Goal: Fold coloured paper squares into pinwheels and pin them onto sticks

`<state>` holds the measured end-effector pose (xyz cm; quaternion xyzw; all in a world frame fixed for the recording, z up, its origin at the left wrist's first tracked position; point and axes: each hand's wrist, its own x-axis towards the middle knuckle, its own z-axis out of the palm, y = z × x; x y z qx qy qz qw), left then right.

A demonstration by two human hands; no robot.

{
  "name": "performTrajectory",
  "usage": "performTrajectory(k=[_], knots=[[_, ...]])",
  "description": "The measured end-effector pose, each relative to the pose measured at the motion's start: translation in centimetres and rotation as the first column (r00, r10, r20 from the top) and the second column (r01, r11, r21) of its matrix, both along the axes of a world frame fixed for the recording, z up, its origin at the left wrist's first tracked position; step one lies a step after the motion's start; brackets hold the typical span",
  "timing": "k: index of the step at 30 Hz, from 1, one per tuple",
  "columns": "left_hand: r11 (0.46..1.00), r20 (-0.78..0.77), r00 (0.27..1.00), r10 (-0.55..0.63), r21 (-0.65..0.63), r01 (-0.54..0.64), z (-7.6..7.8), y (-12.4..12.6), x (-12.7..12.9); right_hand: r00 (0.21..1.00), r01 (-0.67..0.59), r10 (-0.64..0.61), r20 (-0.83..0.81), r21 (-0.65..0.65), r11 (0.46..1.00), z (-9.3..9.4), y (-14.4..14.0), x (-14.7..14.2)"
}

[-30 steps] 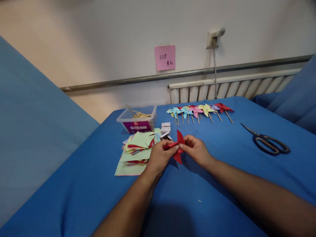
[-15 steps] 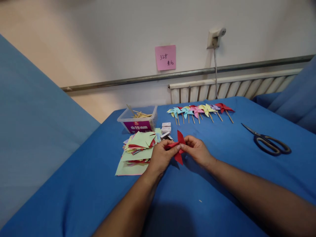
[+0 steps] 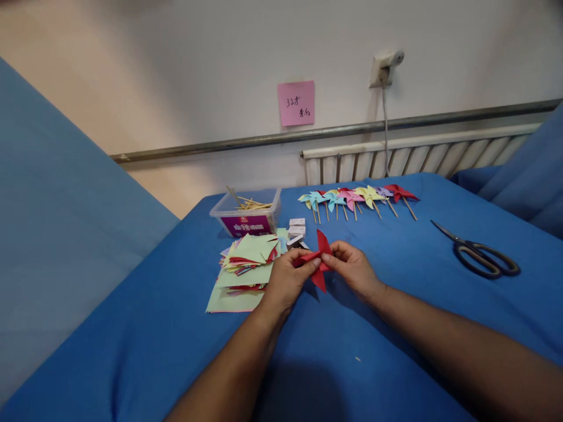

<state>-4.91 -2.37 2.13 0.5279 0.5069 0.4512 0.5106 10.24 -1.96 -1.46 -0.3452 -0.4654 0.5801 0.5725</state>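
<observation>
A red paper pinwheel (image 3: 321, 278) is pinched between both hands just above the blue cloth, near the middle of the view. My left hand (image 3: 285, 281) grips its left flap with thumb and fingers. My right hand (image 3: 352, 266) holds its centre from the right. One red point sticks up between the hands and another hangs below. Right beside my left hand lies a loose pile of cut paper squares (image 3: 244, 266), mostly pale green with some red.
A clear tub of wooden sticks (image 3: 246, 214) stands behind the paper pile, with small white blocks (image 3: 296, 225) next to it. A row of finished pinwheels on sticks (image 3: 358, 199) lies at the back. Black scissors (image 3: 481, 258) lie at the right. Radiator and wall behind.
The hands and the red pinwheel stay almost in place, with only slight finger movement on the paper. The view has drifted a little.
</observation>
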Motion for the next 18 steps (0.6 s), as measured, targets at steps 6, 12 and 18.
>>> performTrajectory(k=[6, 12, 18], knots=[[1.000, 0.032, 0.999, 0.007, -0.012, -0.007, -0.24, 0.20, -0.07, 1.000, -0.020, 0.020, -0.020, -0.006, 1.000, -0.23, 0.19, -0.11], [0.999, 0.026, 0.999, 0.046, -0.021, -0.045, -0.10, 0.27, -0.10, 0.999, -0.024, 0.022, -0.031, -0.035, 0.999, -0.26, 0.30, -0.25], [0.999, 0.039, 0.998, 0.046, -0.012, -0.045, 0.03, 0.22, -0.10, 0.998, -0.056, 0.055, -0.032, -0.032, 0.998, 0.01, 0.23, -0.25]])
